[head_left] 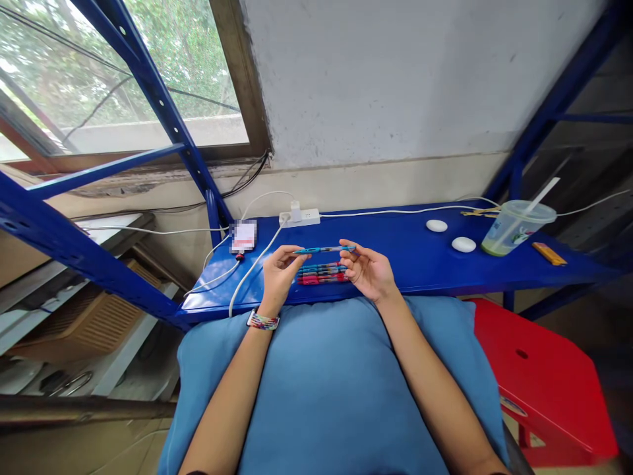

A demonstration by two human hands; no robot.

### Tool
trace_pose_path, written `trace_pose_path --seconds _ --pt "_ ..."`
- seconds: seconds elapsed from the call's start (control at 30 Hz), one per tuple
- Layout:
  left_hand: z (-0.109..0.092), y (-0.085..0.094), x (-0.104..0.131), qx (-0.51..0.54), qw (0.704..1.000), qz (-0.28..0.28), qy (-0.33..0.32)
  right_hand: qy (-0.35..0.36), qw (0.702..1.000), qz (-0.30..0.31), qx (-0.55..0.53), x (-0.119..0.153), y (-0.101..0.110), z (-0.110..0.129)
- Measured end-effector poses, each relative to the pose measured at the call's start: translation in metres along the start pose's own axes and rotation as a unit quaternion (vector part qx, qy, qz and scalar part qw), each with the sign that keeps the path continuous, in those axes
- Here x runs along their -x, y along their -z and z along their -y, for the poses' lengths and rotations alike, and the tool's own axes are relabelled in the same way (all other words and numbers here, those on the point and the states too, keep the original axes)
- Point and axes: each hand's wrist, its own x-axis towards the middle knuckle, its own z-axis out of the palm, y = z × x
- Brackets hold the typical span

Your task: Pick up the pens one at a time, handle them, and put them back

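At the left of the blue worktop (405,254), a partly pixelated white item (243,236) lies beside a cable. Next, the left hand (279,274) pinches the left end of a blue pen (321,250) between thumb and fingers. The pen is level, in front of the power strip (307,216). Blue and pink pens (321,279) lie in parallel nearer the person. The right hand (370,272), palm visible, grasps the pen's right end with the fingertips. Further right: two white oval objects (463,245), then a lidded cup (518,227) with straw.
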Motion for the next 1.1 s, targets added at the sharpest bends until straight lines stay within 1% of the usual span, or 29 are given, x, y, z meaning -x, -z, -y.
trace_pose_path --seconds 0.13,0.27,0.43,0.57,0.93,1.1 --pt "0.0000 0.0003 0.0001 -0.006 1.000 0.000 0.004 0.013 1.000 -0.006 0.021 -0.0002 0.0005 -0.0007" --pt "-0.0015 -0.0003 0.0004 -0.003 1.000 0.006 0.006 0.039 0.999 -0.001 0.011 0.0000 0.0003 -0.0012" --pt "-0.0038 -0.0008 0.0016 -0.015 1.000 0.001 0.003 0.025 1.000 0.005 0.001 0.0013 -0.0009 0.0004" --pt "-0.0023 -0.0008 0.0019 -0.011 1.000 0.004 0.005 0.032 0.999 0.003 0.001 -0.0003 0.0004 -0.0001" --pt "0.0003 0.0011 0.0010 -0.018 1.000 0.009 -0.008 0.019 1.000 -0.019 -0.015 -0.0032 0.0040 -0.0013" --pt "0.0022 0.0031 0.0010 -0.022 1.000 0.010 -0.008 0.020 1.000 -0.010 -0.009 -0.0022 0.0025 -0.0007"
